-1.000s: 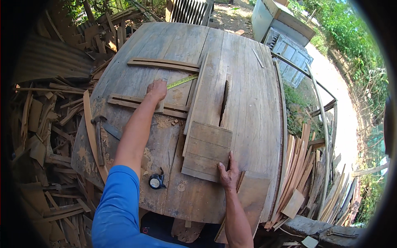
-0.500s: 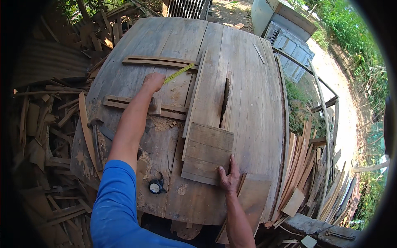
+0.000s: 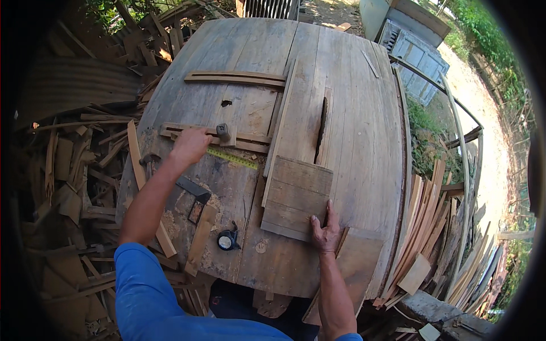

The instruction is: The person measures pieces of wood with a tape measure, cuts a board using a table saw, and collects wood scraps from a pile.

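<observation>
Head view: looks down on a plank tabletop point(image 3: 361, 142), with the left hand point(image 3: 192, 146) over the lower slotted strip point(image 3: 247, 142). Shows the left fingers curled, grasping 1 end of a yellow tape strip point(image 3: 233, 159). Runs from there to the right along the near side of the lower slotted strip, ending near a long thin board point(image 3: 278, 133). Has a small pale block point(image 3: 232, 136) with a dark knob lying across that strip, just right of the left hand.

Places the right hand point(image 3: 326, 230) at the near right corner of a squarish board point(image 3: 298, 196), thumb on its face, index finger along its right edge. Cannot tell whether gripping or merely resting there, with the other fingers hidden.

Includes a 2nd, upper slotted strip point(image 3: 236, 78) farther off, roughly parallel to the lower, with a small hole point(image 3: 226, 103) between the 2. Nearer the body, shows a round tape case point(image 3: 226, 241), dark with a pale face, beside a short plank point(image 3: 201, 241). Past the tabletop, takes in scrap wood point(image 3: 62, 153) at left and stacked slats point(image 3: 418, 227) at right.
</observation>
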Available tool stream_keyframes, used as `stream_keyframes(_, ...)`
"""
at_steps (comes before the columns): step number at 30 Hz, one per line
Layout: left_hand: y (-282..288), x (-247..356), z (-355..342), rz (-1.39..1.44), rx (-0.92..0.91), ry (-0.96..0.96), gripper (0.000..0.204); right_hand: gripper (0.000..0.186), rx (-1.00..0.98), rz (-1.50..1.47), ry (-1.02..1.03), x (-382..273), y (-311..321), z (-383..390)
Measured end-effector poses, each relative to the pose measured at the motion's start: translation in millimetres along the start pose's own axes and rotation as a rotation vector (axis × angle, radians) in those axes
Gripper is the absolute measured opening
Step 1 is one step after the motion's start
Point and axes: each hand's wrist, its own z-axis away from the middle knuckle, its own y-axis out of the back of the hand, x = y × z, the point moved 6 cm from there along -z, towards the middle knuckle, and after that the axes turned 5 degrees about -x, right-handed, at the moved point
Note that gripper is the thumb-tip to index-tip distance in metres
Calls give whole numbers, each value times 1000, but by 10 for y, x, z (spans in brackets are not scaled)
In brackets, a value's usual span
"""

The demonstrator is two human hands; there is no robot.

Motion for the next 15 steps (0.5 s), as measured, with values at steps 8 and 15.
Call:
stream_keyframes(8, -757, 1632, -48, 854, 438, 285, 42, 69, 36, -110, 29, -11, -127, -302)
stream_keyframes(15, -940, 1727, -61, 890, 540, 322, 37, 68, 97, -31, 158, -123, -218, -389)
